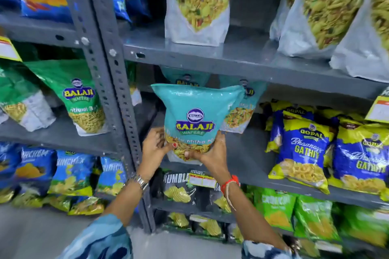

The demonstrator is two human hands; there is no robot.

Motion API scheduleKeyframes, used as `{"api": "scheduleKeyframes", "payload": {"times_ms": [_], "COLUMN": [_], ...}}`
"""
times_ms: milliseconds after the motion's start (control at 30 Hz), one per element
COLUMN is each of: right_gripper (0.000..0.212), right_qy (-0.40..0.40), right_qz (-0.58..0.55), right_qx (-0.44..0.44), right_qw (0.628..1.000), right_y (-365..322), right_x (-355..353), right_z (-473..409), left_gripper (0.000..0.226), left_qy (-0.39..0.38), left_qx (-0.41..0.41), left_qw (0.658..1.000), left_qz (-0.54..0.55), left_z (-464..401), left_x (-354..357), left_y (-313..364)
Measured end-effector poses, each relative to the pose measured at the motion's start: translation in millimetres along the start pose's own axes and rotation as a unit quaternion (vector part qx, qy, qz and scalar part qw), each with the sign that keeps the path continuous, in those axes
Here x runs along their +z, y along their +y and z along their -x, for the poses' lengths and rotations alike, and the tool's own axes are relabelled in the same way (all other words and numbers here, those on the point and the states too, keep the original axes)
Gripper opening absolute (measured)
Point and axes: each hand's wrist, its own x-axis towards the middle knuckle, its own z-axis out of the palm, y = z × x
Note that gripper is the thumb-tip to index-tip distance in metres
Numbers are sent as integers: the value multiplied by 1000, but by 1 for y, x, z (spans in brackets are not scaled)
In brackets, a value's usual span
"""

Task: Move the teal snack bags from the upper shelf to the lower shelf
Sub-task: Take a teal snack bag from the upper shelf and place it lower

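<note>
Grey slotted-steel shop shelving fills the view, with a perforated upright post [105, 52] dividing two bays. On the upper shelf [210, 57] of the right bay stand teal-topped Balaji mixture bags: one [197, 2] near the post, and two more [320, 12] at the right, overlapping each other. Below, at the lower shelf [248, 153], the person holds a teal Balaji Wafers bag [195, 115] upright by its bottom edge. The left hand [154, 146] is closed on the bag's lower left corner, thumb on the front; the right hand [212, 153] clasps the lower right corner, thumb across the clear window. Whether the bag's base touches the shelf cannot be told. Just behind it two more teal bags already stand on this shelf, one [240, 109] peeking out at the right, another [185, 80] behind the top. Blue-and-yellow Gopal Gathiya packs [303, 149] lie to the right on the same shelf. A metal watch [141, 182] sits on the left wrist, a red thread band [231, 183] on the right. Green Balaji bags [82, 99] stand in the left bay.
</note>
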Motion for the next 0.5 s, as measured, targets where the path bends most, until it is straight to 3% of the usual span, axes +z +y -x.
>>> {"api": "scheduleKeyframes", "payload": {"times_ms": [500], "right_gripper": [89], "right_qy": [-12], "right_qz": [35], "right_qx": [67], "right_qw": [997], "right_y": [17], "right_x": [60], "right_z": [-43], "left_gripper": [50], "left_qy": [-22], "left_qx": [-59], "left_qw": [998], "left_qz": [-3], "left_z": [-62], "left_x": [-18], "left_y": [-54]}}
